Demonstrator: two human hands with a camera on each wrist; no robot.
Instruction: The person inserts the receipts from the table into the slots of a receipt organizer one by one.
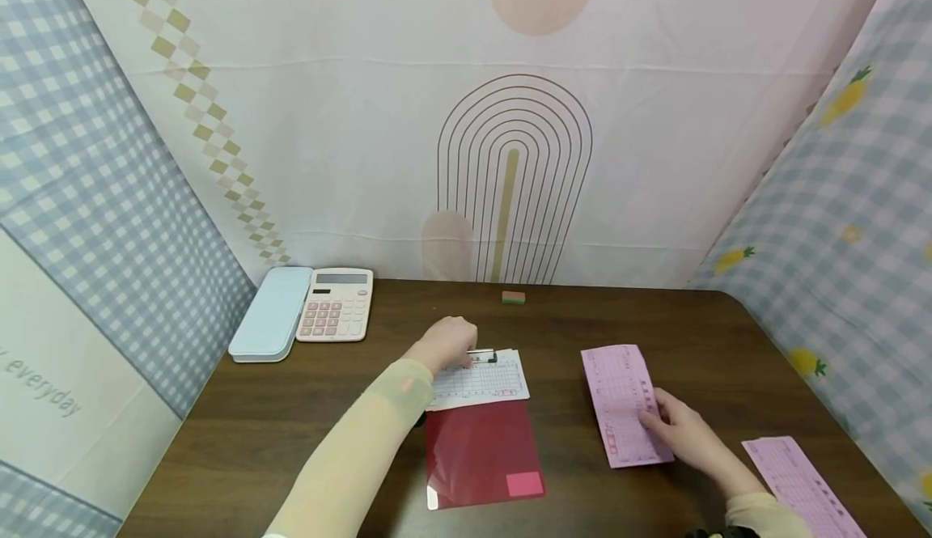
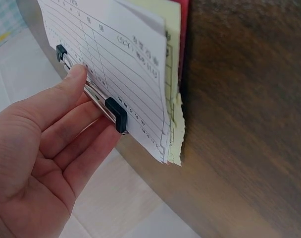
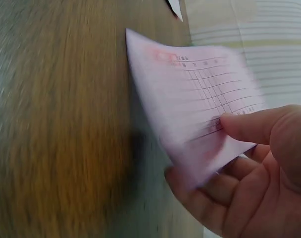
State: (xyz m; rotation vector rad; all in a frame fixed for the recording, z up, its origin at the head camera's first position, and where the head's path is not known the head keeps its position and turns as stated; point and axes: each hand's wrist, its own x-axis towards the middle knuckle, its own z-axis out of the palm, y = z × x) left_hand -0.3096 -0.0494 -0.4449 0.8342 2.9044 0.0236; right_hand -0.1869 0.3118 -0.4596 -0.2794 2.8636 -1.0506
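A red see-through clipboard point(image 1: 482, 445) lies at the middle of the table, with a white printed form point(image 1: 495, 383) across its upper part. My left hand point(image 1: 446, 344) is at its top edge, thumb and fingers pinching the metal clip point(image 2: 98, 97) with black end caps. In the left wrist view a torn-edged yellow sheet point(image 2: 175, 141) shows beneath the white form. To the right, my right hand point(image 1: 684, 433) holds a pink printed form point(image 1: 619, 404) by its right edge, thumb on top and fingers underneath. The pink form bends in the right wrist view.
Another pink form point(image 1: 804, 485) lies at the table's right edge, near my right forearm. At the back left sit a calculator point(image 1: 336, 307) and a light blue case point(image 1: 272, 311), side by side. A small red and green block point(image 1: 513, 298) is by the back curtain.
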